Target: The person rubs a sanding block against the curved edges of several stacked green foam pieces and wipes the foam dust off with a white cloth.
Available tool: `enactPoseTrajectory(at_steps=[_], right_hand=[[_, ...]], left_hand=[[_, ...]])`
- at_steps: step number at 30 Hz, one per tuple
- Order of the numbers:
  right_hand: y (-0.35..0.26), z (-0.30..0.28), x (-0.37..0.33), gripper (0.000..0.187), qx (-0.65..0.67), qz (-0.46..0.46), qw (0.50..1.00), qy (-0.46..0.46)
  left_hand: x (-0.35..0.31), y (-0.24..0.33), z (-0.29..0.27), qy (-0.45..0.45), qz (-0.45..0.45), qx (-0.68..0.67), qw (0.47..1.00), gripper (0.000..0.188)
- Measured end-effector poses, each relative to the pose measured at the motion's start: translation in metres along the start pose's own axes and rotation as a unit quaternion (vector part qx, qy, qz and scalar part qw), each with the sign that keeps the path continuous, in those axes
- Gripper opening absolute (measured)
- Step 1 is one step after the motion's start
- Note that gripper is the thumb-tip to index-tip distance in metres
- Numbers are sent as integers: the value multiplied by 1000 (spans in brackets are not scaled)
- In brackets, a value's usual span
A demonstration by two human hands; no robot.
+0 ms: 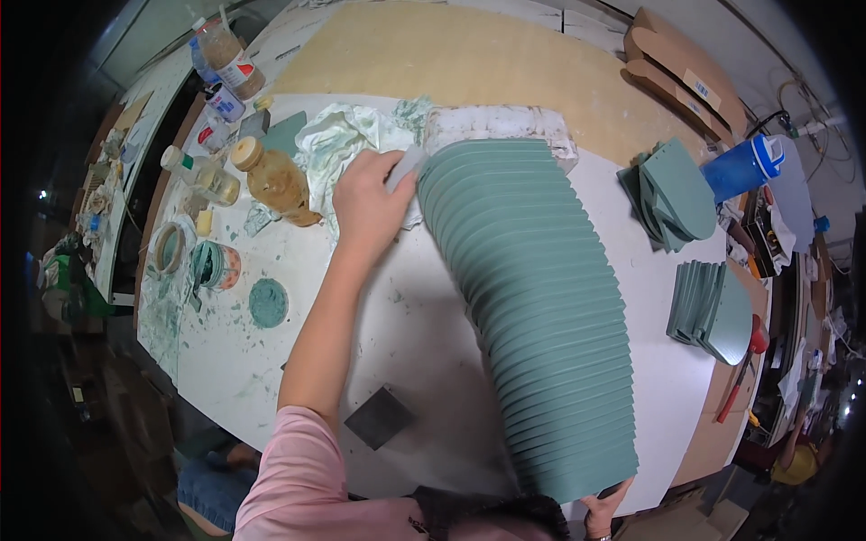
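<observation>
A long row of thin green panels with rounded edges stands packed face to face on the white table, running from its middle toward me. My left hand is closed around a pale grey block, which touches the left side of the row's far end. At the row's near end, my right hand shows only in part, its fingers closed beside a dark patch; what it grips there is hidden. A dark square block lies on the table left of the row.
Behind the row lie a whitish block and a crumpled white cloth. Bottles, including a brown-stained one, and a green-smeared tub stand left. On the right are loose green panels, a smaller stack and a blue jug.
</observation>
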State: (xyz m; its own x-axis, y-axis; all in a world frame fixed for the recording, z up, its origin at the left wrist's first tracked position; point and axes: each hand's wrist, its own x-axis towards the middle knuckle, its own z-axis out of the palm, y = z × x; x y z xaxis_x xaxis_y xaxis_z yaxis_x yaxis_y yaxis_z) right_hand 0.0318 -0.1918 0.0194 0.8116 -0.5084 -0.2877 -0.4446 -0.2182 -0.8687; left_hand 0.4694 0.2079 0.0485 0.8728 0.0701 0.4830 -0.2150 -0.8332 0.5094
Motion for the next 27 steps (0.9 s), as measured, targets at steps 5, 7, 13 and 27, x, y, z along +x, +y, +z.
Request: enactPoseTrajectory(at_steps=[5,7,13,27], right_hand=[[2,-1,-1,126,11,7,1000,4],[0,-1,3,126,14,6,1000,-2],[-7,4,2,129,13,11,1000,-3],[4,-3,2,133,-3,9,1000,-6]], left_hand=[[-23,7,22,25,-113,-211,971,22],[-48,-4,26,30,-175,-256,950,21],[-60,-11,28,52,-195,-326,923,21],[-33,20,9,50,-24,-168,984,25]])
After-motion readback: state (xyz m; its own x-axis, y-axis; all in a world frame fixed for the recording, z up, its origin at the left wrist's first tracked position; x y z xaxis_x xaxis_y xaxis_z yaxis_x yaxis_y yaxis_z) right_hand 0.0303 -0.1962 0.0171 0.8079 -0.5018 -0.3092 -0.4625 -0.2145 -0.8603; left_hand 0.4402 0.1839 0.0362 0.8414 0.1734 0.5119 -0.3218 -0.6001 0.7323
